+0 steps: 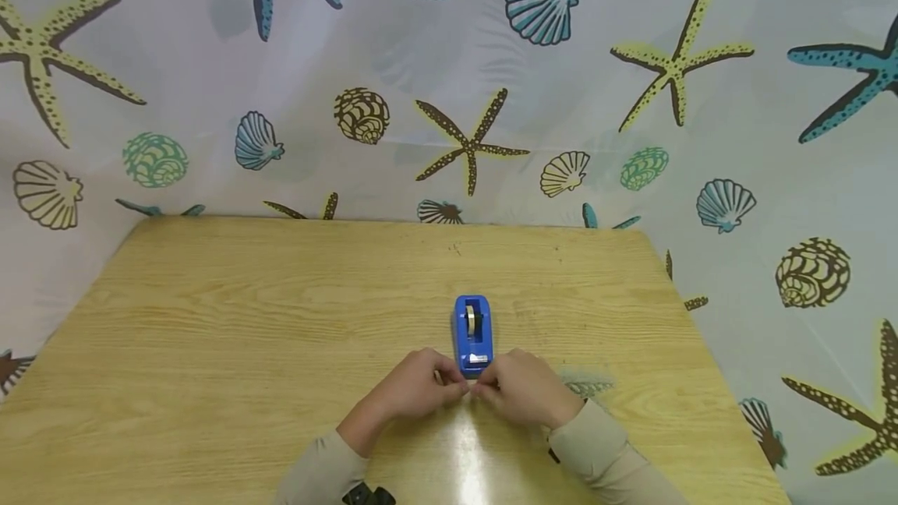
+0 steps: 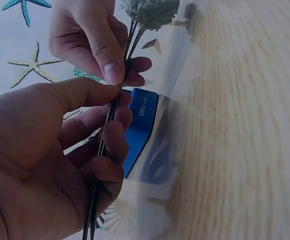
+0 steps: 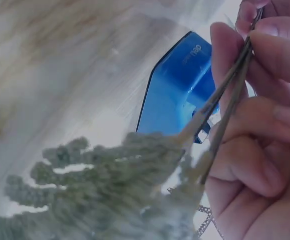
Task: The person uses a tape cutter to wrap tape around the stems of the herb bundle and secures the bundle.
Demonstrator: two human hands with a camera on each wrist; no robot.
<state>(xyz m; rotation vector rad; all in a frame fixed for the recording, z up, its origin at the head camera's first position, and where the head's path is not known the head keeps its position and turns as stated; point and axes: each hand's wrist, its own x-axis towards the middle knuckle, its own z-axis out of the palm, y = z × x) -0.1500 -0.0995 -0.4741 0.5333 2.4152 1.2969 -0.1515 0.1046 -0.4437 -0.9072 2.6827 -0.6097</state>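
My left hand (image 1: pixel 419 385) and right hand (image 1: pixel 525 388) meet at the near end of a blue tape dispenser (image 1: pixel 474 349), which stands on the table with a tape roll (image 1: pixel 471 321) in it. Thin dark stems (image 2: pixel 130 46) topped with fluffy grey-green foliage (image 3: pixel 110 182) run through both hands. In the left wrist view, my left fingers curl around the lower stems, whose ends stick out below the palm. Higher up, my right thumb and fingers pinch the same stems close to the left fingertips. The foliage hangs out past my right hand.
A wooden table (image 1: pixel 231 318) spreads out beneath my hands. Behind it and along its sides hangs a pale cloth (image 1: pixel 309 84) printed with starfish and shells. The dispenser sits just beyond my fingertips.
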